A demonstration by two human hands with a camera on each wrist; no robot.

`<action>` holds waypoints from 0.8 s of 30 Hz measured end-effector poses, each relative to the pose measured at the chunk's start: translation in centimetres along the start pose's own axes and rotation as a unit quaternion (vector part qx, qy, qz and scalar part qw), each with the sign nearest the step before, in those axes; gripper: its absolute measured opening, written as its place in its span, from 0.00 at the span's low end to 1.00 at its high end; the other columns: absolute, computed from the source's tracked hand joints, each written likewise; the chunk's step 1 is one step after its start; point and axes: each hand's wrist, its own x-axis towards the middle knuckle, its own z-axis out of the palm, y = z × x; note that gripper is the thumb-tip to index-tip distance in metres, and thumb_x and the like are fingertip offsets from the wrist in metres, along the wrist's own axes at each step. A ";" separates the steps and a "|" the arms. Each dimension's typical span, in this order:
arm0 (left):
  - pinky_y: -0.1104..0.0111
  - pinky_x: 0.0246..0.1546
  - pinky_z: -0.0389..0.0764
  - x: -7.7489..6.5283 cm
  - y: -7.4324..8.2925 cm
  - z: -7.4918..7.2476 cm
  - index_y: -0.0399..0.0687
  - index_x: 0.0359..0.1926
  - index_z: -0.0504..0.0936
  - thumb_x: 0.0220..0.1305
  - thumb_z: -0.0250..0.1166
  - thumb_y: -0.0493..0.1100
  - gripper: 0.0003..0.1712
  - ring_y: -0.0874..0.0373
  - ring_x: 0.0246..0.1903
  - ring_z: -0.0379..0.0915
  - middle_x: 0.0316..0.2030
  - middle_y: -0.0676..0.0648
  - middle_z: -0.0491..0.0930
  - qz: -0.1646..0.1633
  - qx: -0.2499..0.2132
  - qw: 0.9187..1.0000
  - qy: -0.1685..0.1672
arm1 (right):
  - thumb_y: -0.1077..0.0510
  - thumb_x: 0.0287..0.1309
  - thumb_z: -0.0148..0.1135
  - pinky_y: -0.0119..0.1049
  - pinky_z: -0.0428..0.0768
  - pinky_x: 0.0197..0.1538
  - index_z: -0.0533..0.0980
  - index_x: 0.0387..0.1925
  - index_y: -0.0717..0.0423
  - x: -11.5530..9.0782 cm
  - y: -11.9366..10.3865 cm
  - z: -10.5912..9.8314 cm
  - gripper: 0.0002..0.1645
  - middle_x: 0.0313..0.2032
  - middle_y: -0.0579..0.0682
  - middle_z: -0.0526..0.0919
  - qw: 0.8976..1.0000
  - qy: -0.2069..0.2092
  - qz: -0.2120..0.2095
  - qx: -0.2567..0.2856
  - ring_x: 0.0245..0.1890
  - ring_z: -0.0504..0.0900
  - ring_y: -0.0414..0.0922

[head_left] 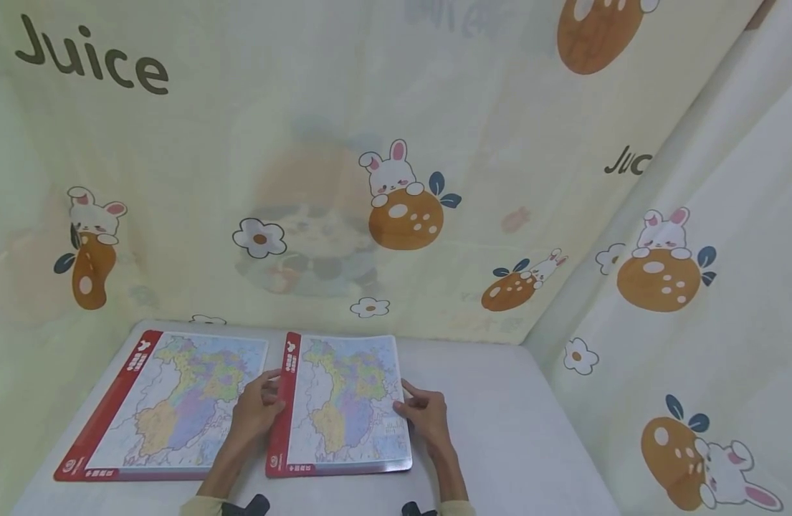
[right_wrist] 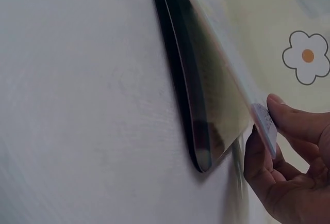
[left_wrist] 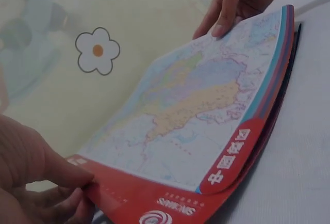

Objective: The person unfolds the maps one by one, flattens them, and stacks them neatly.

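Note:
Both hands hold a small map sheet [head_left: 347,401] with a red strip down its left side. The left hand [head_left: 256,407] pinches the red left edge, thumb on top and fingers below. The right hand [head_left: 429,414] pinches the opposite edge between thumb and fingers. In the left wrist view the map's surface [left_wrist: 170,95] bows slightly and layered edges show at its side. Beneath the raised sheet, the right wrist view shows a dark, glossy layer [right_wrist: 198,105] close over the white tabletop.
A larger map [head_left: 183,408] with a matching red strip lies flat on the white table [head_left: 499,423], left of the small one and partly behind the left forearm. A pale curtain [head_left: 305,107] printed with rabbits and oranges hangs along the back and sides.

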 end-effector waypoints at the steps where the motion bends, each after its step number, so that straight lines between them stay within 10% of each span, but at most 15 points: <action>1: 0.50 0.52 0.87 0.0 -0.1 -0.1 0.37 0.78 0.70 0.70 0.66 0.29 0.36 0.36 0.55 0.85 0.63 0.29 0.81 0.002 0.005 1.000 0.001 | 0.63 0.60 0.79 0.28 0.76 0.33 0.82 0.67 0.57 0.1 0.0 0.0 0.33 0.37 0.58 0.88 1.000 0.001 0.000 0.002 0.32 0.81 0.42; 24: 0.65 0.34 0.81 0.2 0.2 -0.6 0.42 0.77 0.75 0.62 0.66 0.25 0.41 0.47 0.43 0.90 0.60 0.33 0.85 0.031 0.025 0.999 0.009 | 0.72 0.53 0.78 0.26 0.76 0.28 0.86 0.62 0.57 1.2 0.6 -0.2 0.32 0.28 0.54 0.85 0.998 0.062 -0.013 0.008 0.26 0.79 0.40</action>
